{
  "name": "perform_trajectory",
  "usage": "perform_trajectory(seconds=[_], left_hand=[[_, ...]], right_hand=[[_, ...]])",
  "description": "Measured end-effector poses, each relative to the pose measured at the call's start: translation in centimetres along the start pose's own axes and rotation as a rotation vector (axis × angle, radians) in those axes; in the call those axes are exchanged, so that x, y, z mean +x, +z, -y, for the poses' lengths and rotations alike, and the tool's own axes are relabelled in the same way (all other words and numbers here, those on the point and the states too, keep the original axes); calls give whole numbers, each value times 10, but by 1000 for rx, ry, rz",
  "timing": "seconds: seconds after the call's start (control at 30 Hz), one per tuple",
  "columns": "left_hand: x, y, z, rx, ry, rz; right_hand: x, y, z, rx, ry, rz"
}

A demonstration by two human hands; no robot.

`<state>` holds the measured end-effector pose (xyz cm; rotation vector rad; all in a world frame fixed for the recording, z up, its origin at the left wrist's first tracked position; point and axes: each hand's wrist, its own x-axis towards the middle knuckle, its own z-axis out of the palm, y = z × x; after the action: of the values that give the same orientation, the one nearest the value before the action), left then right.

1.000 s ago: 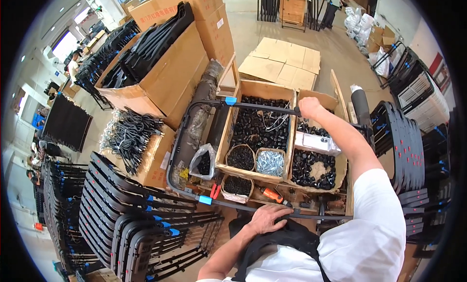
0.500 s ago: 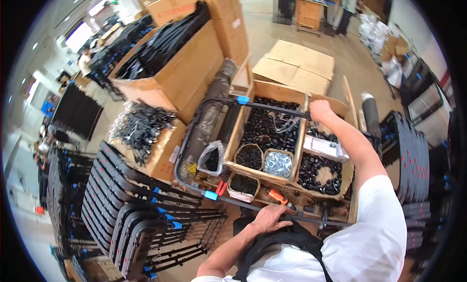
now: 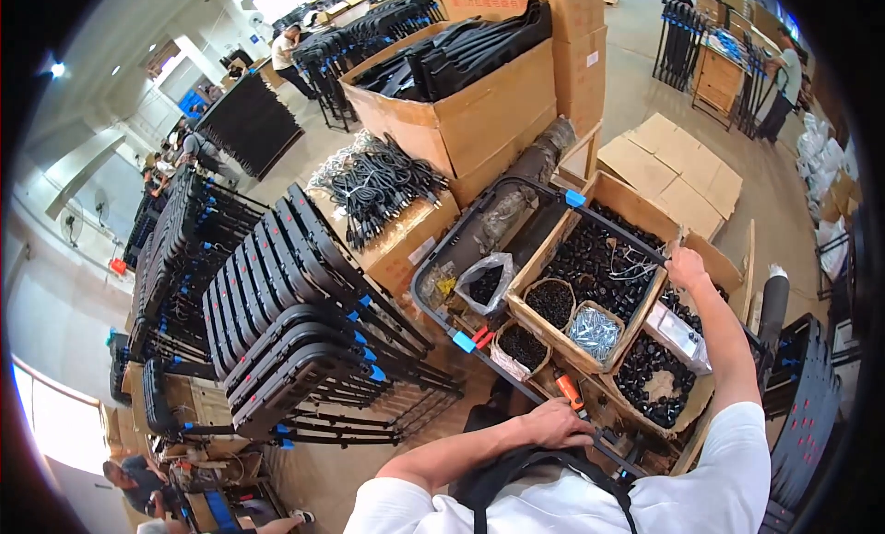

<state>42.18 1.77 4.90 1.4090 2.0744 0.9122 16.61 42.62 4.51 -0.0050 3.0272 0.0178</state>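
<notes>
A black U-shaped tubular frame (image 3: 421,290) with blue clips lies in front of me across a workbench of parts. My right hand (image 3: 685,269) is closed round its far bar, above the wooden box (image 3: 524,305) of small black plastic parts. On the near bar, close to my body, my left hand (image 3: 558,425) rests with curled fingers gripping it. Just beyond that hand is an orange power screwdriver (image 3: 570,391). Silver screws (image 3: 595,333) and small black pieces (image 3: 550,305) sit in tubs inside the box. Red-handled pliers (image 3: 482,337) lie beside the near bar.
Stacked black folding frames (image 3: 295,285) stand at my left. Bundled black cables (image 3: 383,188) top a carton behind them. A large carton (image 3: 498,119) holds long black parts. Flattened cardboard (image 3: 678,170) lies beyond the bench; more frames (image 3: 807,414) stand at right. Other people work farther off.
My view has swung left, so the bench appears farther right. Both hands keep hold of the tubular frame, which stays over the bench.
</notes>
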Motion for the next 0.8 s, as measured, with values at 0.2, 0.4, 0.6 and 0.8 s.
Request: perform_trajectory(seconds=[0.2, 0.4, 0.6, 0.8], left_hand=[[2, -36, -25, 183, -57, 235], [-22, -93, -25, 116, -76, -377], [-49, -199, 73, 146, -385, -780], [-135, -372, 256, -85, -746, -1317]], right_hand=[[3, 20, -5, 82, 51, -124], [6, 31, 4, 61, 95, -199], [-32, 43, 2, 83, 300, -243], [-196, -27, 185, 291, -89, 150]])
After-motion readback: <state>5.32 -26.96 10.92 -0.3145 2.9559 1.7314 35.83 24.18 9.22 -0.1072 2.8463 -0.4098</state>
